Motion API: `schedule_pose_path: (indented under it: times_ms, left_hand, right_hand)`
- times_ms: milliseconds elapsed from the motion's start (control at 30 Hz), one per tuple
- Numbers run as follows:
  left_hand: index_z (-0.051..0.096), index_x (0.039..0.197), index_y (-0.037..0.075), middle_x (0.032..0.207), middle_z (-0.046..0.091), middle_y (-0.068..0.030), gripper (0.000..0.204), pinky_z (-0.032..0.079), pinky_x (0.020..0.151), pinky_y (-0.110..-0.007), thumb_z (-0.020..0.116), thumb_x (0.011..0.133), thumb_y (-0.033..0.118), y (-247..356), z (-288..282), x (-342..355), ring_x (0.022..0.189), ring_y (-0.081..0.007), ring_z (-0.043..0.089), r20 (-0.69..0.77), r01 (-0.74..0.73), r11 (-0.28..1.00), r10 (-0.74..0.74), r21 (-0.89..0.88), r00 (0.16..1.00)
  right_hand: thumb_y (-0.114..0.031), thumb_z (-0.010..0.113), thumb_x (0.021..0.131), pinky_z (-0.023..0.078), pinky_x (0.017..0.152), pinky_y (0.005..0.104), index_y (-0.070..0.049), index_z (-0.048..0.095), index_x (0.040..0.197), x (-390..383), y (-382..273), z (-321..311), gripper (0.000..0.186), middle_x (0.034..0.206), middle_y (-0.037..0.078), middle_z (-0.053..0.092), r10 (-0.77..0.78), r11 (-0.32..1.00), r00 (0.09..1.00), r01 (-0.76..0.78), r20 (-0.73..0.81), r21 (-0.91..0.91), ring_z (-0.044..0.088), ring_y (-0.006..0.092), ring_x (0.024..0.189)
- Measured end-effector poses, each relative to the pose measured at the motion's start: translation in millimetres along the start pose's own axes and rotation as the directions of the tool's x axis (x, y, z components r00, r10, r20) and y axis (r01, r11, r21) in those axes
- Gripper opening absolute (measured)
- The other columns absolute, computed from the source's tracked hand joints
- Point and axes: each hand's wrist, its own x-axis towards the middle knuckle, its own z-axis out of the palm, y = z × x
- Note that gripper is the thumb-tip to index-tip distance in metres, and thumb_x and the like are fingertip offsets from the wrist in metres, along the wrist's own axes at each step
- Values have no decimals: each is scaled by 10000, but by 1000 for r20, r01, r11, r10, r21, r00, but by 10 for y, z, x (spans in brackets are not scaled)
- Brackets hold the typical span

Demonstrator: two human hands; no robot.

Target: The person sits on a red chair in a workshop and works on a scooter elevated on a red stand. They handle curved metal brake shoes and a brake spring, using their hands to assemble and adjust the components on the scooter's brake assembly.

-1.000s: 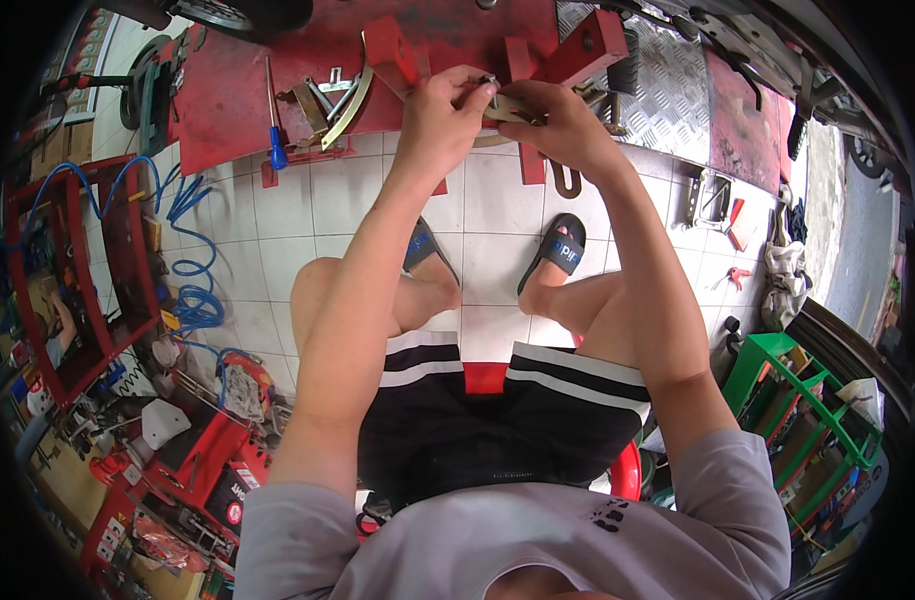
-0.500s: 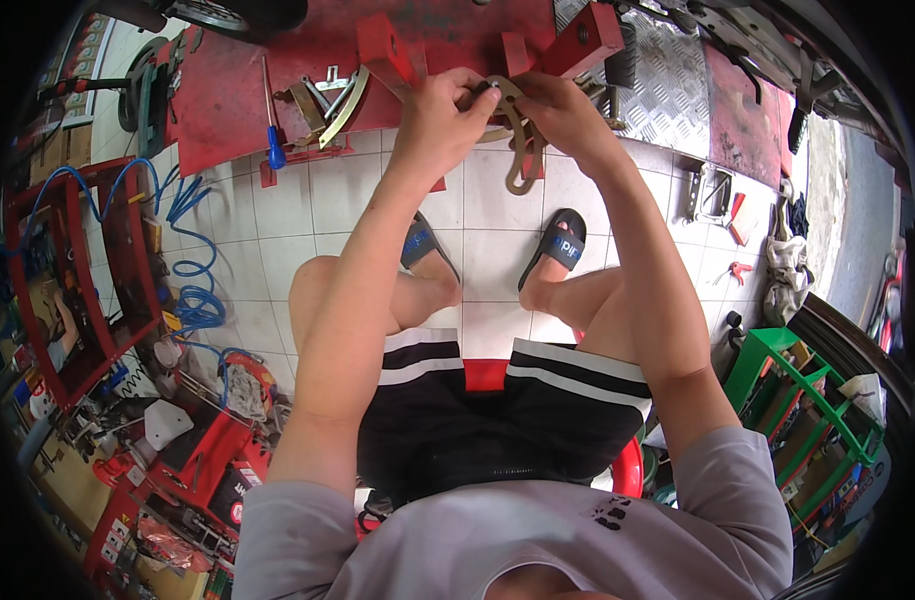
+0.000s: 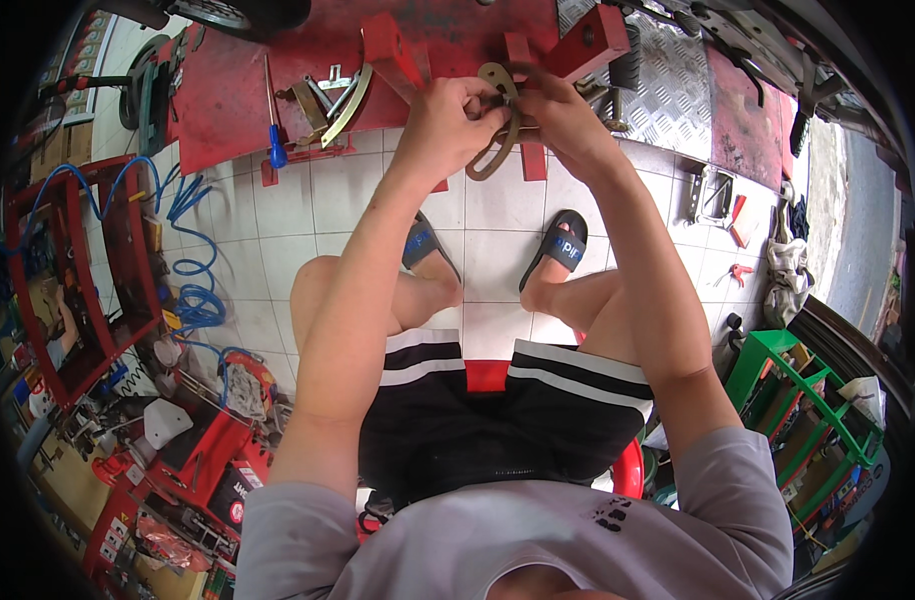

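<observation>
Two curved metal brake shoes (image 3: 500,125) are held together at arm's length, above the white tiled floor (image 3: 358,210) and just in front of the red machine base (image 3: 248,90). The left hand (image 3: 446,110) is clenched on their left side, the right hand (image 3: 563,118) is closed on the right, and the fingertips of both meet at the top of the pair, where some small fitting (too small to be made out, possibly a spring) appears to be worked. The lower ends of the shoes hang free below the hands. Judged from this, the assembly is under way but not finished: the pair is not yet set down or mounted on anything visible. More curved metal parts (image 3: 340,95) and a blue-handled screwdriver (image 3: 275,140) are left on the red base, well to the left of the hands and untouched. A coiled blue air hose (image 3: 193,260) lies on the floor farther left.
</observation>
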Motion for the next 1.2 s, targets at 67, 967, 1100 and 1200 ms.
schedule_pose_path:
  times_ms: [67,967,1100,1200]
  left_hand:
    - [653,1052,-42,654,648,-46,228,444,600,-268,642,879,108,-36,-30,9,626,-69,573,47,51,999,-51,4,998]
    - [557,1033,78,841,564,6,150,514,641,-270,480,1002,204,231,-38,-87,738,-85,554,241,441,444,-437,-780,867]
    - [542,1072,88,896,567,12,161,511,685,-263,466,1018,220,132,-26,-50,787,-84,561,187,294,399,-284,-868,940]
    - [529,1095,101,900,566,12,166,498,694,-248,448,1029,229,73,-17,-46,802,-87,568,112,192,395,-216,-898,970]
  right_hand:
    - [-6,495,875,571,840,395,64,411,1338,-20,6,43,476,1112,186,615,-26,1000,1000,26,-10,5,658,255,952]
    - [69,689,760,547,756,309,-40,721,923,-590,-402,226,199,983,76,690,-702,484,690,642,174,-594,661,213,956]
    - [65,703,747,531,829,358,-63,733,929,-556,-363,199,225,1169,128,610,-687,520,706,644,174,-561,605,275,1098]
    - [60,657,766,500,890,367,-21,654,1060,-590,-317,184,306,1333,195,488,-527,808,843,535,106,-247,582,297,1144]
